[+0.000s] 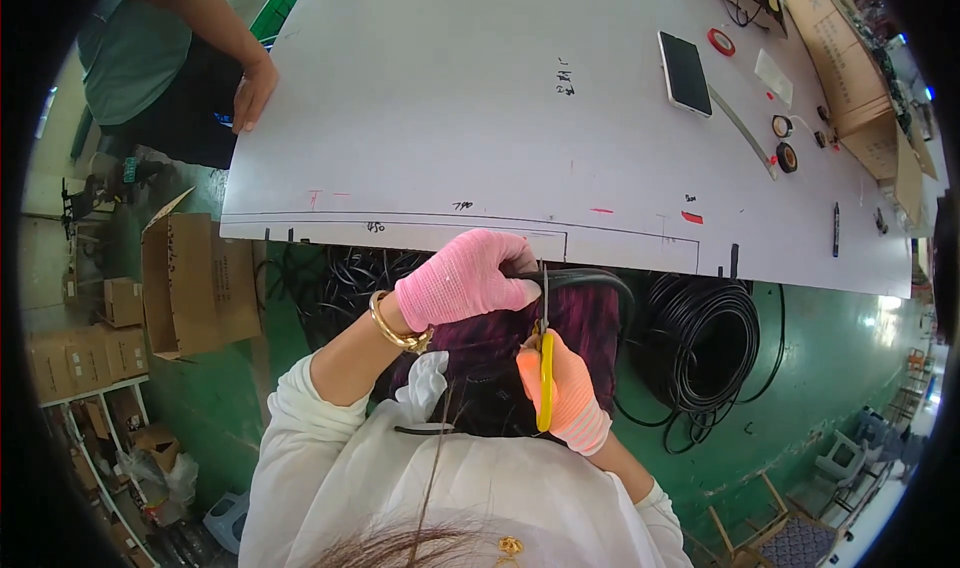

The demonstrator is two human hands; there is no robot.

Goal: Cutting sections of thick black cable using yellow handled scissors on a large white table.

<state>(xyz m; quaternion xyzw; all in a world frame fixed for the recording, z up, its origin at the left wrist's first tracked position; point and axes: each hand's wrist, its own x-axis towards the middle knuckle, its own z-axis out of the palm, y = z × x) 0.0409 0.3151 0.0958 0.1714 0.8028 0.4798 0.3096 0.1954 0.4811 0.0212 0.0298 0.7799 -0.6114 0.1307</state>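
Observation:
My left hand (462, 282), in a pink knitted glove, is closed around a length of black tubing or cable (590, 277) at the table's front edge. In an orange glove, my right hand (572, 396) grips yellow-handled scissors (546, 383). Their blades point away from me and cross the black length just right of my left fingers; whether they have cut into it I cannot tell. From there the black length bends down to the right, over dark purple cloth on my lap.
A white table (420, 118) with marked lines spans the front. It bears a phone (685, 74), tape rolls (786, 158) and a black marker (836, 230). Coiled black cable (705, 343) lies right, a cardboard box (205, 288) left. Another person's hand (256, 93) rests on the table's left edge.

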